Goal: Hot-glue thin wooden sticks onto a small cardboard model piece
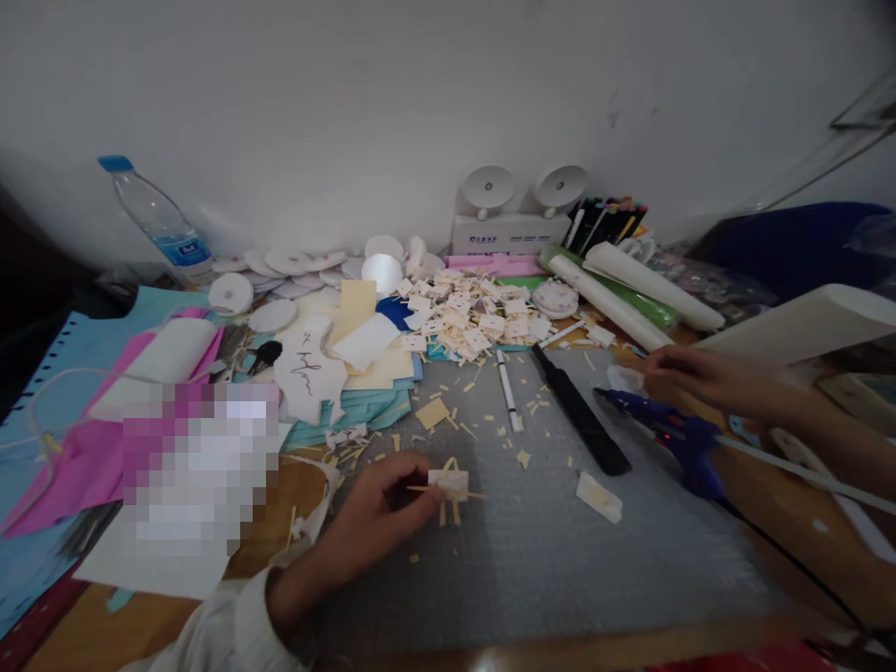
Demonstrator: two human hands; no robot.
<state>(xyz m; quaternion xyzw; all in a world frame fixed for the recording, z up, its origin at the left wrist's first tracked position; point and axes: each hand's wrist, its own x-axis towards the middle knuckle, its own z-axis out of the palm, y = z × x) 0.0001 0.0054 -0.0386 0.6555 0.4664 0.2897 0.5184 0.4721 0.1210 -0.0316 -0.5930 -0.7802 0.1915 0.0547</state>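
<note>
My left hand [392, 504] pinches a small cream paper figure [452, 483] between thumb and fingers, above the grey cutting mat [560, 551]. Thin strips stick out from its sides and bottom, and a folded loop stands on top. On the right, my right hand [690, 378] is just behind a blue glue gun [690, 448] with a lit red light and a long white glue stick [791, 471] in its back. The right fingers are drawn together beside a crumpled whitish scrap [626, 377]; what they hold, if anything, is hidden. A pale paper rectangle [599, 497] lies on the mat.
Behind the mat is a heap of similar small paper figures [469, 313]. A black-handled cutter [584, 411], a white pen [509, 390] and yellow paper bits lie on it. Papers and a water bottle [164, 219] are left; paper rolls [609, 299] lie back right. The glue gun's cord [791, 560] runs right.
</note>
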